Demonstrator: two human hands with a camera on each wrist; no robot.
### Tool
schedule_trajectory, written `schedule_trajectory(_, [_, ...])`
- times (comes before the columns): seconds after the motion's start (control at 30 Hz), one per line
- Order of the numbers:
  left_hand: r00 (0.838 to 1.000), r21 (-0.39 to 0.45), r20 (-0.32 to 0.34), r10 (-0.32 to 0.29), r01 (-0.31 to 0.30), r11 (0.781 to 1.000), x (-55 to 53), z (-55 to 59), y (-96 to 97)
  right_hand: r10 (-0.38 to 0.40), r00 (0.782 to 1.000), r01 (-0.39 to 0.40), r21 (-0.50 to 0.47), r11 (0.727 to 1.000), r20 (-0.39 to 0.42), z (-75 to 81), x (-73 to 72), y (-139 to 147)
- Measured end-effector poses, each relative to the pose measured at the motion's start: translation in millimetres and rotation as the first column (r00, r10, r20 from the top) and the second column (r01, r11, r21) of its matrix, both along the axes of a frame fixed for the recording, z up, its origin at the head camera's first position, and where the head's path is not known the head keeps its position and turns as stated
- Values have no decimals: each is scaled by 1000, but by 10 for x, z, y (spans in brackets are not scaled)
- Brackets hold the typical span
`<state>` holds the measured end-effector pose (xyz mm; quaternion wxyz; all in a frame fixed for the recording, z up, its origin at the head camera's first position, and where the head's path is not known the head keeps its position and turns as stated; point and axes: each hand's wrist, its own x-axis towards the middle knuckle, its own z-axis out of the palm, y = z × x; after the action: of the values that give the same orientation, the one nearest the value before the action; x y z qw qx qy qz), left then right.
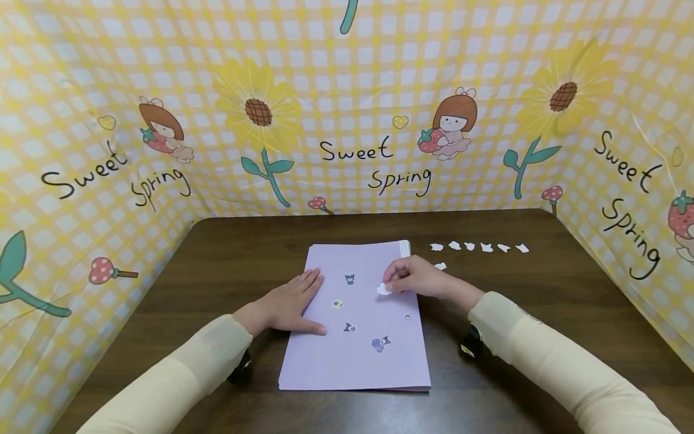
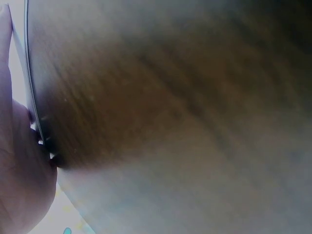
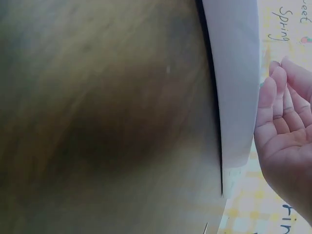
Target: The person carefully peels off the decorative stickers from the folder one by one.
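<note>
A light purple folder (image 1: pixel 347 367) lies on the table, with several small cartoon stickers on its cover, one a dark-eared figure (image 1: pixel 349 279) and another a blue-and-dark figure (image 1: pixel 381 344). My left hand (image 1: pixel 290 301) rests on the folder's left side, fingers extended and thumb spread. Over the upper right of the cover, my right hand (image 1: pixel 417 277) pinches a small white sticker (image 1: pixel 384 289) between thumb and fingers. In the right wrist view, that hand (image 3: pixel 287 126) shows beside the folder's edge (image 3: pixel 236 97), and the sticker is hidden. The left wrist view catches only part of the left hand (image 2: pixel 24 185).
A row of small white cut-out pieces (image 1: pixel 470 247) lies on the dark wooden table (image 1: pixel 228 253) at the back right. One more white piece (image 1: pixel 441 266) sits nearer the right hand. A yellow checked cloth (image 1: pixel 347 90) stands around the table's back and sides.
</note>
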<state>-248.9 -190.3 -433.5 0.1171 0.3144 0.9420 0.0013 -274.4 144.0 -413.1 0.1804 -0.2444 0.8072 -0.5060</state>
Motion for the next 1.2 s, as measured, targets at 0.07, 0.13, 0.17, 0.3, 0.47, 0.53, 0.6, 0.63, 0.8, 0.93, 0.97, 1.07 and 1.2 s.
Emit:
schedule_trajectory(0.07, [1000,3,0,0,0,1000,0,3,0,-8,1000,7,-22,1000,-8,-3,0,36])
schedule_trajectory(0.13, [1000,7,-1,0,0,1000,-1,5,-1,-20,1000,19,-37,999,-14,0,0,77])
schedule_trajectory(0.17, [1000,8,-1,0,0,1000,-2,5,0,-29,999,28,-41,999,-14,1,-1,97])
schedule_trajectory(0.3, [1000,9,-2,0,0,1000,-8,3,0,-63,998,62,-59,996,-7,-46,-39,200])
schedule_trajectory(0.47, [1000,3,0,3,-3,1000,-12,-12,1,-111,994,110,-69,991,-4,-51,-51,340])
schedule_trajectory(0.53, [1000,2,2,5,-5,1000,-13,-15,2,-128,992,128,-78,989,-2,-39,-50,403])
schedule_trajectory(0.6, [1000,1,4,6,-6,1000,-15,-17,2,-144,990,144,-88,986,11,-32,-51,467])
schedule_trajectory(0.63, [1000,0,4,7,-7,1000,-15,-16,2,-150,989,151,-94,984,18,-31,-53,498])
schedule_trajectory(0.8, [1000,2,-2,-2,2,1000,-18,-20,-4,-172,984,175,-97,980,42,-49,-63,681])
schedule_trajectory(0.93, [1000,0,-4,-11,11,1000,-20,-26,-6,-192,979,198,-92,976,66,-51,-53,847])
schedule_trajectory(0.97, [1000,2,-4,-12,12,1000,-21,-28,-6,-199,977,205,-90,975,72,-51,-53,891])
schedule_trajectory(1.07, [1000,7,-2,-11,11,1000,-24,-34,-5,-211,973,219,-95,971,91,-43,-55,1015])
schedule_trajectory(1.2, [1000,8,-2,-9,9,1000,-29,-44,-6,-240,963,254,-117,960,119,-50,-92,1168])
